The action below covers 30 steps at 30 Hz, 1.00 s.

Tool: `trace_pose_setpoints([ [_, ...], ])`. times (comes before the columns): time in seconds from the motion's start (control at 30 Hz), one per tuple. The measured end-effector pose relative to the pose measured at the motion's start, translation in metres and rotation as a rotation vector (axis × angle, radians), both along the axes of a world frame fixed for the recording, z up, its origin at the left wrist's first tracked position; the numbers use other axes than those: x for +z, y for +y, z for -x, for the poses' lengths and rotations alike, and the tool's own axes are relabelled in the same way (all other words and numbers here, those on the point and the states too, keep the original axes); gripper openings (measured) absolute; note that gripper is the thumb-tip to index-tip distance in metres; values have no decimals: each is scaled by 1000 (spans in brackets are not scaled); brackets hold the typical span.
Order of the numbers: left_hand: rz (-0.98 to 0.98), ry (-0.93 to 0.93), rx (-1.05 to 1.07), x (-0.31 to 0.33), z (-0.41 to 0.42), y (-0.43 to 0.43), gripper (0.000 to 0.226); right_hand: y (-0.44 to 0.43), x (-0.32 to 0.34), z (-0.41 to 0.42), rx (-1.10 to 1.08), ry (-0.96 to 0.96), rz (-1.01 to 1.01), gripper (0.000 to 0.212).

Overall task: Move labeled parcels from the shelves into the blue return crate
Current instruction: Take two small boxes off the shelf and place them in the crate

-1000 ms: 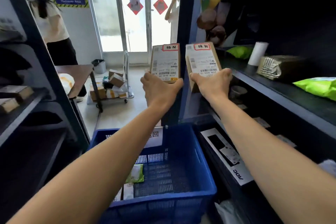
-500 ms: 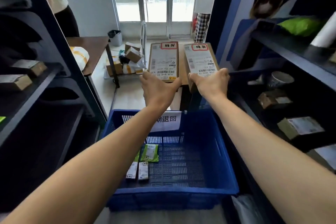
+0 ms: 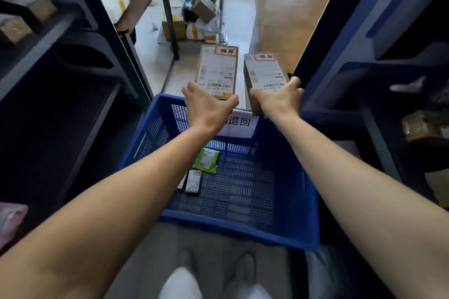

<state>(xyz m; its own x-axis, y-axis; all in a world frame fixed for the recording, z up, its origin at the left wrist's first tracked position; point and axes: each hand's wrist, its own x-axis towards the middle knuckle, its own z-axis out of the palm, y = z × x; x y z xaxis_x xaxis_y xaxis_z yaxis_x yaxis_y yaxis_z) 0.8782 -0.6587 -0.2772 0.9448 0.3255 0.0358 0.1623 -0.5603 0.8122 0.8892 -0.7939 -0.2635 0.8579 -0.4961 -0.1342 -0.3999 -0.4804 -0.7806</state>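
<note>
Two small brown cardboard parcels with white shipping labels hang above the far rim of the blue perforated plastic crate; left hand clasps the left parcel, right hand the right parcel, each by its near end; they look light, rigid, easy to pinch.

You are looking from a dim aisle toward daylight: the tiled floor at the top is bright and nearly washed out, and the light falls from there onto both forearms. The left shelves and right shelves sit in deep shadow, their contents hard to make out. The wide lens bends the shelf uprights outward at the edges. Motion blur softens the whole frame; print on the parcel labels is perhaps half legible. The blue crate is evenly lit, while the pale shoes at the bottom are smeared.
</note>
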Motion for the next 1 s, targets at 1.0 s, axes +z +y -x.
trace_pose_setpoints([
  [1.0,-255,463,-55,-574,-130,-7,93,-12,-574,-105,-122,384,31,90],
])
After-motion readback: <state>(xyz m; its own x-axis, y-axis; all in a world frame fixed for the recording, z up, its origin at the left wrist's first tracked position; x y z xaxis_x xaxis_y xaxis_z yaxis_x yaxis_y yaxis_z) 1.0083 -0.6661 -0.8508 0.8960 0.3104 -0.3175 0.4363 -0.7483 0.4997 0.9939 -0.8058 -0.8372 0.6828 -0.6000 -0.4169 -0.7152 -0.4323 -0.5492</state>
